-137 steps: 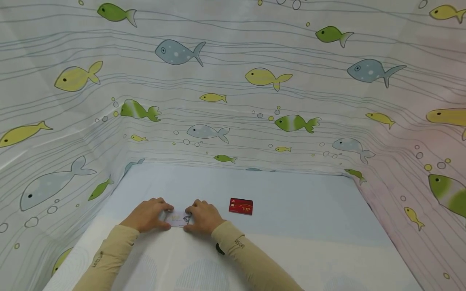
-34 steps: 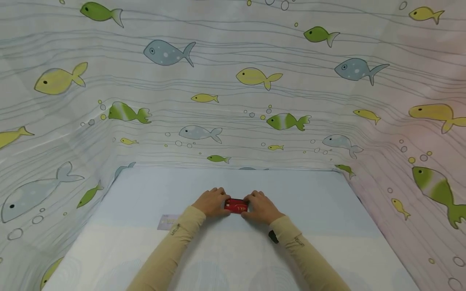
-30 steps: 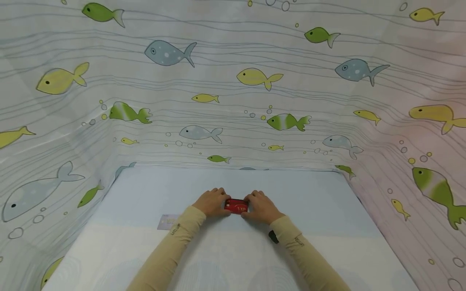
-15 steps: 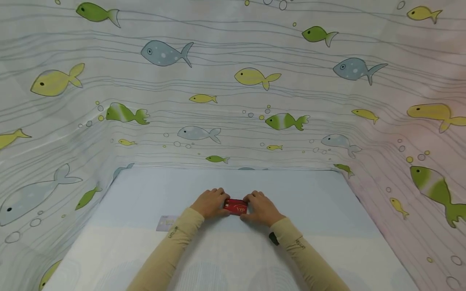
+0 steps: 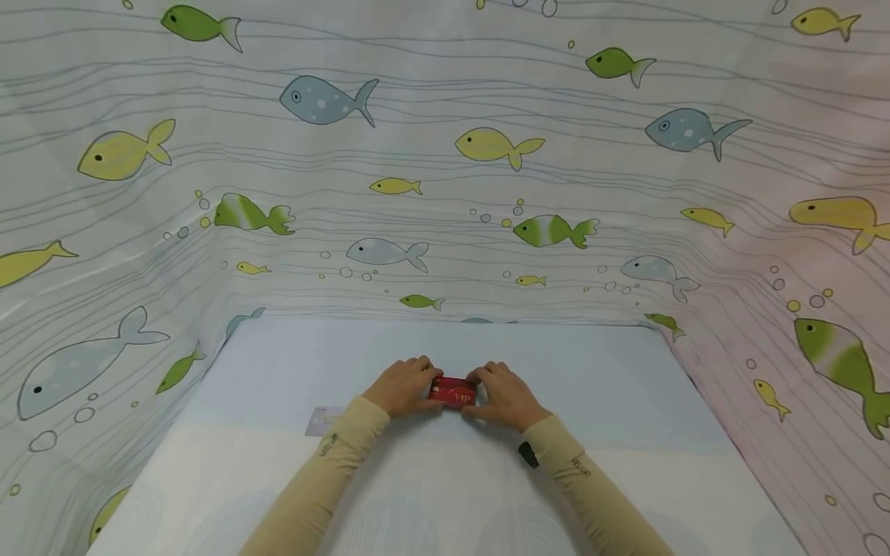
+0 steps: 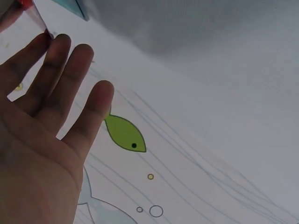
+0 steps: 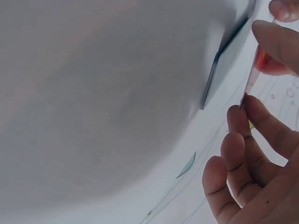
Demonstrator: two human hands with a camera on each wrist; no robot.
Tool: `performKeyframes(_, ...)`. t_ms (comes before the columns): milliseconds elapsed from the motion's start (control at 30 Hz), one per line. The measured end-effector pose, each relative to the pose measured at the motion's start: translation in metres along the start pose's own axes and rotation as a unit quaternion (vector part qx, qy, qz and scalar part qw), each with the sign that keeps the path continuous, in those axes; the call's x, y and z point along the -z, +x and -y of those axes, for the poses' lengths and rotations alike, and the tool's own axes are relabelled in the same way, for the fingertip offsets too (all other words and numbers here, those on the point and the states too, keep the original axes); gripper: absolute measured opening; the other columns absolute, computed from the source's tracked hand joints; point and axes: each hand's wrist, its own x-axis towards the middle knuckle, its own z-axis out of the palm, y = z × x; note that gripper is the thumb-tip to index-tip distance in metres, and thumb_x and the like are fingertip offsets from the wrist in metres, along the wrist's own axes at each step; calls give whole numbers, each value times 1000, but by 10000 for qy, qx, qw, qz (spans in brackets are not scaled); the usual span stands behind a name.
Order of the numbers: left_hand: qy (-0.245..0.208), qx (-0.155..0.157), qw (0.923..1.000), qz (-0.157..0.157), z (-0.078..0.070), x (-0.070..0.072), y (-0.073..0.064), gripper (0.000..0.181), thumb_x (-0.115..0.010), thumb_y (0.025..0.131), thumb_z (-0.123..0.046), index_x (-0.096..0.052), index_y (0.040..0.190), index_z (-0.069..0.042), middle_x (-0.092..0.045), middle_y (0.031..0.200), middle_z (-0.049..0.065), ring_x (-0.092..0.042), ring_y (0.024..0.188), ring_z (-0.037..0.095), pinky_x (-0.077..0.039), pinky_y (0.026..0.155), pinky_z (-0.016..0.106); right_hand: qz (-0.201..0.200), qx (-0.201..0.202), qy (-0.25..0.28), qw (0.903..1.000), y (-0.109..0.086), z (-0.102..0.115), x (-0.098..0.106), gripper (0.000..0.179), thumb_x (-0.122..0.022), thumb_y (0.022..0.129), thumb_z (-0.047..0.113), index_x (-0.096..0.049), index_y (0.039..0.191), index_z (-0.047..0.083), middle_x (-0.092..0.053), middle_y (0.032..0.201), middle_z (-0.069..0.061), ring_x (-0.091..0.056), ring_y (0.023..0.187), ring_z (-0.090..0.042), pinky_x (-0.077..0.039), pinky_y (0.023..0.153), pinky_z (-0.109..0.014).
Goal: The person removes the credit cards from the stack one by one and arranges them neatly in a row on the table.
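A red card [image 5: 453,392] with "VIP" lettering is held between the two hands in the head view. My left hand [image 5: 403,388] pinches its left end with thumb and forefinger. On its right end, my right hand [image 5: 507,396] does the same. Seen almost edge-on in the right wrist view, the thin card [image 7: 251,77] sits between fingertips; the other fingers there are loosely bent. Whether it touches the table cannot be told. A pale lilac card [image 5: 321,422] lies on the table to the left, its right part hidden by the left sleeve.
The table [image 5: 591,386] has a light blue and white cover. Fish-printed sheeting [image 5: 445,154] rises behind it and at both sides. A small black object [image 5: 528,454] shows at the right cuff.
Several seconds ago both hands held the pale card; it now lies released. The hands have moved right and taken hold of the red card. Over the last second they barely move.
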Motion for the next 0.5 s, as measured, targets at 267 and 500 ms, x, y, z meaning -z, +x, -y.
performKeyframes(267, -144, -69, 9995, -257, 4, 5, -10, 57, -81, 83, -50, -69, 124, -12, -63, 110, 4, -62, 95, 21, -53, 80, 39, -91, 209, 290, 9993, -1, 5, 4, 57, -86, 79, 45, -67, 122, 12, -63, 111, 0, -57, 108, -20, -50, 96, -42)
performKeyframes(500, -473, -51, 9983, -337, 8, 16, -24, 56, -80, 83, -50, -69, 122, -12, -64, 111, 5, -63, 96, 23, -53, 83, 40, -117, 475, 370, 9981, -1, 11, 3, 57, -85, 80, 48, -66, 124, 16, -61, 115, 2, -56, 109, -18, -51, 96, -41)
